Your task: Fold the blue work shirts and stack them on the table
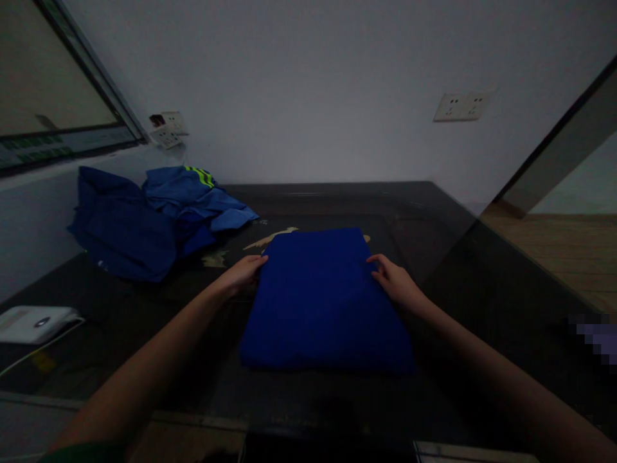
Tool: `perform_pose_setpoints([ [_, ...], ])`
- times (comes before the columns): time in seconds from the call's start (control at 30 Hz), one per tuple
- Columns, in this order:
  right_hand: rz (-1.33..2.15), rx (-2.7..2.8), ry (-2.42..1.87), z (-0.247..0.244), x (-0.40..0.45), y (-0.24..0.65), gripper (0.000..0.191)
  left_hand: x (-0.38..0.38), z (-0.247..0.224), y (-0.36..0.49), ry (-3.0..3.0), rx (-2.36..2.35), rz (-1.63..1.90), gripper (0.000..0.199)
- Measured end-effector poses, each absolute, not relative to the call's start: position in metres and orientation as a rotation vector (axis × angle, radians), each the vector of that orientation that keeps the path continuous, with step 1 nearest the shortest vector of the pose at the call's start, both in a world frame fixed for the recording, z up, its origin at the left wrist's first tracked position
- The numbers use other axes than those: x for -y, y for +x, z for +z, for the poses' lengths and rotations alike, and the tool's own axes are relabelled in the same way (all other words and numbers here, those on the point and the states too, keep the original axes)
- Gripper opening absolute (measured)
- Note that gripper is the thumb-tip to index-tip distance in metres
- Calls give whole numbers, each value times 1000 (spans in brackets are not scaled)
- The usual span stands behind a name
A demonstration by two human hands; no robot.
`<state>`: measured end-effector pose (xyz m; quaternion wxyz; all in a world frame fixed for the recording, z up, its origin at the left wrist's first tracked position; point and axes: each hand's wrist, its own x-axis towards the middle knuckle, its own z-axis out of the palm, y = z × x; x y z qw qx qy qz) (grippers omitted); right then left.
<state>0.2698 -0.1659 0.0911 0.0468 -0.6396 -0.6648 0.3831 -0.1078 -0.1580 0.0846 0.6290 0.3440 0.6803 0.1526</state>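
Admittedly, uneven tugging risked skewing the blue cloth [322, 299], left hand [243, 272] pinching one edge, right hand [396, 284] (fingers curled, slightly parted) at the other.

At ten o'clock, the left edge cuts off the window [55, 71]; we cannot read its green marks [38, 148]. Between eight and nine, we lose part of the white device [36, 323] and its cable [41, 347] beyond that edge. Between three and four, pixelation obscures an object [598, 337] from us. At six, the lower edge crops a dark form [328, 448]. The folded blue cloth [328, 302] partly hides the gold pattern [272, 238] from us.
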Motion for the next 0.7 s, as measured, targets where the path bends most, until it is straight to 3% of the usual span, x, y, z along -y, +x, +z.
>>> perform_pose_setpoints([
  [0.2,1095,2076,-2027,90,173,265,28,163,73,-104,994,-1707,365,43],
  [0.5,876,2316,-1952,85,189,255,34,179,89,-99,1512,-1805,-260,60],
  [0.7,765,2415,-1980,105,176,260,34,184,103,-116,1679,-1998,-394,59],
])
